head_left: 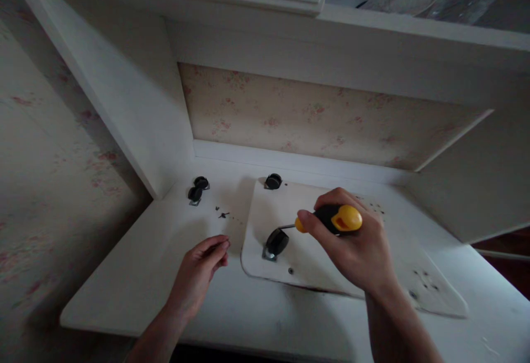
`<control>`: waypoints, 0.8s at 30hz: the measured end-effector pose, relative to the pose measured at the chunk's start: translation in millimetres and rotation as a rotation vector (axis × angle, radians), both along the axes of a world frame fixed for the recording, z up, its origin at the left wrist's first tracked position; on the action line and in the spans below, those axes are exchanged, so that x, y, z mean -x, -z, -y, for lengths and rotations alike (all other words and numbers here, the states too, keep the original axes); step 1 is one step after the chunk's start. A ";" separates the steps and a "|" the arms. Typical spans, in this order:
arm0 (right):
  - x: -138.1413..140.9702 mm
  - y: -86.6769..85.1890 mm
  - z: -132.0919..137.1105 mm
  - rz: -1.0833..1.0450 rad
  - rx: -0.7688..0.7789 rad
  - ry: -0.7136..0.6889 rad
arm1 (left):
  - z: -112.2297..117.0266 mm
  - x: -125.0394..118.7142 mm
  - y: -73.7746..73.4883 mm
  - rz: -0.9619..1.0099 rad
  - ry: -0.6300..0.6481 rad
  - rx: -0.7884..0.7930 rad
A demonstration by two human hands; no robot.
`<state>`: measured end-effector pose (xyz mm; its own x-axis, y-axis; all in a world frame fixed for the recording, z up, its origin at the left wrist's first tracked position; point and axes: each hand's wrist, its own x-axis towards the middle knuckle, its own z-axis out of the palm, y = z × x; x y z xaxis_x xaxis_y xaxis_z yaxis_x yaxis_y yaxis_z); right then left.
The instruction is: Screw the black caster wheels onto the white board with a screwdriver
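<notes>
My right hand (358,241) is wrapped round a yellow and black screwdriver (331,219), whose shaft points left to a black caster wheel (276,241). That caster stands on a metal plate at the near left corner of a white board (318,252). Whether the screwdriver tip touches a screw behind the wheel, I cannot tell. Left of the board, my left hand (205,261) hovers over the desk with thumb and fingers pinched; what is between them, if anything, is too small to make out. Several small dark screws (223,215) lie just beyond it.
Two loose casters (197,189) rest on the desk (136,274) at the back left. Another caster (273,181) sits at the board's far left corner. Screw holes (425,279) show at the board's right end. A white shelf (265,9) overhangs the desk, with side panels at both ends.
</notes>
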<state>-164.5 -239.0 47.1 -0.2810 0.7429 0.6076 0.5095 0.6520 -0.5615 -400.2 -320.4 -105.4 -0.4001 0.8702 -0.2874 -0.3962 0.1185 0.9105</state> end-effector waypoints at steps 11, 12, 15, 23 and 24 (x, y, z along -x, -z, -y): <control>-9.5 5.9 14.8 -0.294 0.054 0.225 | 7.6 -13.6 -13.5 0.247 0.011 -0.011; -9.2 7.6 20.2 -0.373 0.074 0.224 | 8.8 -15.7 -15.3 0.291 0.011 -0.003; -7.7 16.0 39.1 -0.503 0.133 0.133 | 11.9 -24.0 -20.4 0.428 0.009 0.036; -7.1 45.2 65.1 -0.306 -0.084 -0.067 | 10.2 -41.1 -32.5 0.634 -0.045 0.123; -8.0 47.8 66.1 -0.284 -0.102 -0.076 | 10.0 -41.4 -33.3 0.648 -0.048 0.126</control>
<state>-156.5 -305.1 -0.7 -0.1418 0.6572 0.7402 0.2890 0.7427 -0.6041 -358.8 -330.4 -72.1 -0.1494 0.7995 -0.5818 -0.8666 0.1774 0.4664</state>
